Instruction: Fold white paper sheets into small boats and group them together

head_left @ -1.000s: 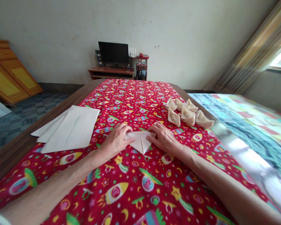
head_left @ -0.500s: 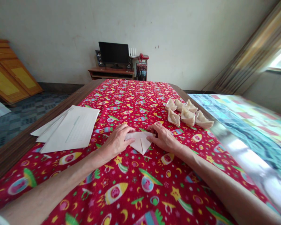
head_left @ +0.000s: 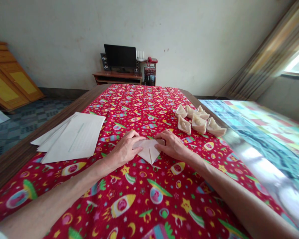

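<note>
Let the tabletop (head_left: 86, 98) take the pressure, but allow for the red cloth (head_left: 144, 103) spread over it: its soft surface could give under a crease, so firm, even pressing suits it. The spread stack of sheets (head_left: 73, 139) lies on the left, beside your left forearm but apart from the work; keep that elbow from dragging it. Your left hand (head_left: 126, 147) and right hand (head_left: 173, 146) face each other across the near middle, each with its fingers drawn in around a side corner of the folded paper, thumb on the near face. The folded pieces (head_left: 198, 123) stand far right, beyond your right hand; a wide sweep might knock them. The folded paper (head_left: 148, 151) lies between your hands, point toward you. Hold both corners level, and keep its thin central seam (head_left: 150, 154) straight and closed.
</note>
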`<state>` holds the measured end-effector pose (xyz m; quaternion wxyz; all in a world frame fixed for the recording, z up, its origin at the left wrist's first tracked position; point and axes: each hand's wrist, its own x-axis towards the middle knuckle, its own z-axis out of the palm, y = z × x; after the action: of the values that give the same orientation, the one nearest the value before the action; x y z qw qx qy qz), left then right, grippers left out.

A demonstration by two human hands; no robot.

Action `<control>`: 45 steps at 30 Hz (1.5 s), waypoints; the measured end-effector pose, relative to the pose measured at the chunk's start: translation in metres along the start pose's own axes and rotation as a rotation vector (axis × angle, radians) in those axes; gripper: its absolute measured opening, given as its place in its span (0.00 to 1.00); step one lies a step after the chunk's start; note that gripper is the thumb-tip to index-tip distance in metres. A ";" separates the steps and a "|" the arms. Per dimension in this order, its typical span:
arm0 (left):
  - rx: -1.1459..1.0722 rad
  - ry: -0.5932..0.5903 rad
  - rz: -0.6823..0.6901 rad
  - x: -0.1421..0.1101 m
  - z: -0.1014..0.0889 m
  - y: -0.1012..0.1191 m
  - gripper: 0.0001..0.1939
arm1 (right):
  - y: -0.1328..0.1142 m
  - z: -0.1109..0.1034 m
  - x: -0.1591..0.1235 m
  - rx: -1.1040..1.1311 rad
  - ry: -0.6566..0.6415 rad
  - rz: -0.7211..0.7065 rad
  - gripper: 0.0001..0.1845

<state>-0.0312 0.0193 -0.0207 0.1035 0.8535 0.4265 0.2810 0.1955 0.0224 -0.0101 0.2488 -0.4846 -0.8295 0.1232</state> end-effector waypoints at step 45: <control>-0.012 0.028 0.090 -0.007 0.003 -0.002 0.20 | -0.005 0.004 -0.010 -0.009 0.099 -0.075 0.02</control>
<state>-0.0339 0.0157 -0.0271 0.0900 0.8672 0.3872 0.2998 0.1942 0.0111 -0.0143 0.2918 -0.4598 -0.8343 0.0859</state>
